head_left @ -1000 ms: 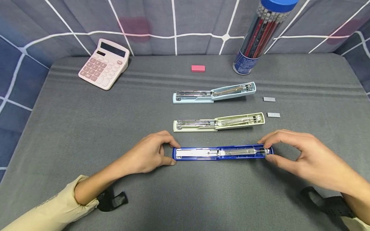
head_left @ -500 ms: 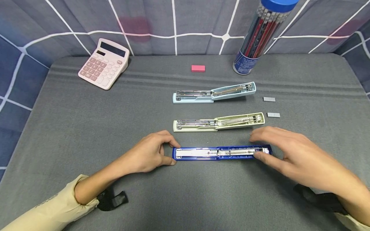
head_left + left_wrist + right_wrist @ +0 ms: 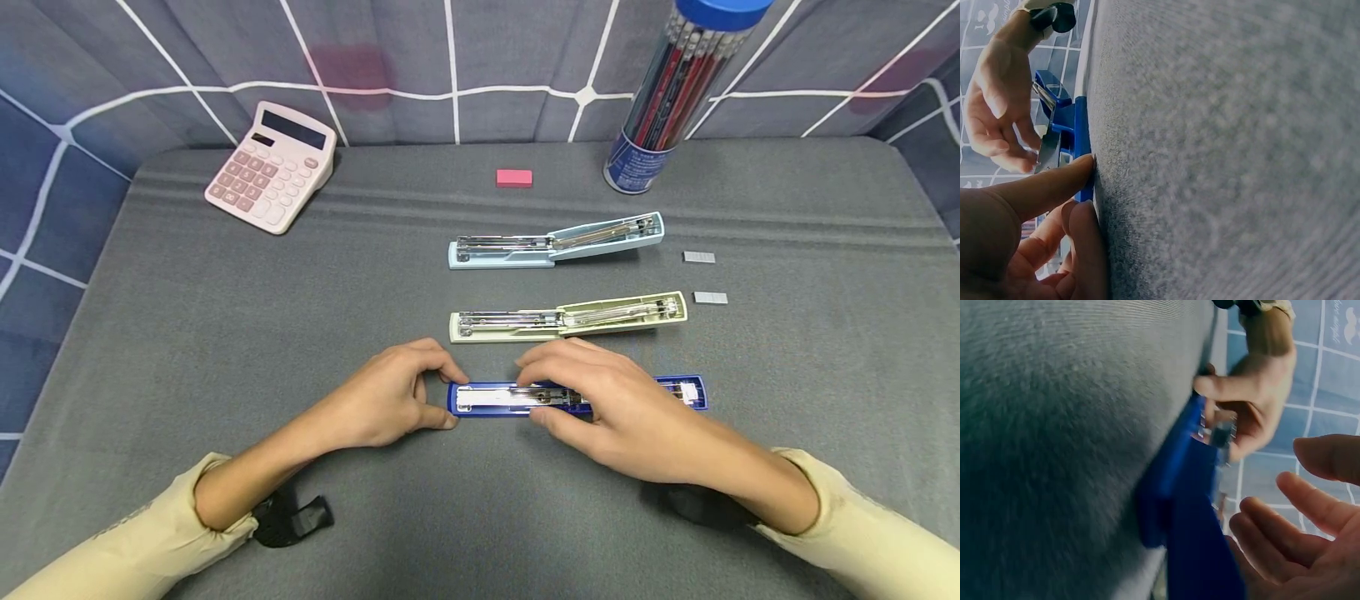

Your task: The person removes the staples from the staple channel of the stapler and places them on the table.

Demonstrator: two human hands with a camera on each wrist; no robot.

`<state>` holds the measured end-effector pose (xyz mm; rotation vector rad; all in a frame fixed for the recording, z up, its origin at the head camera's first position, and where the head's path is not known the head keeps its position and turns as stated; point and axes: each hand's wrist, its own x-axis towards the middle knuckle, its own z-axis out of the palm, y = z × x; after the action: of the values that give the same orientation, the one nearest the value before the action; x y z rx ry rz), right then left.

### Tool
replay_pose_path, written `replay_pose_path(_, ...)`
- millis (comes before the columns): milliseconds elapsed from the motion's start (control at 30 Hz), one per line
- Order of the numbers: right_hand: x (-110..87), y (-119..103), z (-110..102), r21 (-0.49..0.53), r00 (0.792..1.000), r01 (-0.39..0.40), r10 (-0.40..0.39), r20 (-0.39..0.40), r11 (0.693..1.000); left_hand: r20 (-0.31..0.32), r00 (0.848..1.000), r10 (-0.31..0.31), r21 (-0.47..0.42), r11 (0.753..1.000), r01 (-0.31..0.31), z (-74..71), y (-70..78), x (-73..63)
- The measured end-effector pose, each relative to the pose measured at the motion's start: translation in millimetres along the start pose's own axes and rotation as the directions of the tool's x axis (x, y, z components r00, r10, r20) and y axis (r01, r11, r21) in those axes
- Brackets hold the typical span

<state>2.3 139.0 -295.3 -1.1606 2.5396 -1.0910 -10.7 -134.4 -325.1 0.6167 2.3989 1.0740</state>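
A blue stapler (image 3: 487,398) lies folded open on the grey cloth, its metal magazine showing. My left hand (image 3: 390,396) pinches its left end between thumb and fingers; the left wrist view shows the thumb pressed to the blue base (image 3: 1082,134). Above the stapler's middle is my right hand (image 3: 622,408), covering part of it in the head view. In the right wrist view the right fingers (image 3: 1279,531) and thumb are spread apart, holding nothing, beside the raised blue cover (image 3: 1200,531). Behind it lie a pale green stapler (image 3: 510,337) and a light blue stapler (image 3: 502,262), both opened out.
Two small staple strips, one upper (image 3: 699,257) and one lower (image 3: 710,297), lie right of the rear staplers. Further back are a pink eraser (image 3: 513,178), a pink calculator (image 3: 300,179) and a clear tube of pencils (image 3: 675,100) with a blue lid.
My right hand has let go of the blue stapler's right end and moved left over its middle. The left hand stays on the left end.
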Motion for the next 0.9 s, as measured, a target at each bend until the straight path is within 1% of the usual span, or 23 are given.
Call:
replay_pose_path(133,8.4,3,9,0.013,0.999,-0.001,0.001,0.044,1.0,0.003,1.0,0.003,-0.005,1.0,-0.003,-0.5,-0.7,0.3)
replay_pose_path(400,12.4,2,16,0.009,0.99,-0.076,0.074,0.12,0.997,0.006,1.0,0.008,-0.005,1.0,-0.008,-0.9,-1.6,0.7)
replay_pose_path(533,13.4,0,18,-0.016,0.985,-0.105,0.106,0.136,0.994,0.006,1.0,0.007,-0.01,1.0,-0.007,-1.2,-1.8,0.5)
replay_pose_path(667,15.2,-1,20,-0.026,0.983,-0.117,0.119,0.14,0.993,0.011,1.0,0.012,-0.01,1.0,-0.012,-1.5,-1.8,0.6)
replay_pose_path(900,15.9,-2,19,0.015,0.979,-0.13,0.126,0.163,0.991,0.013,1.0,0.011,-0.011,1.0,-0.011,-1.9,-1.8,0.8)
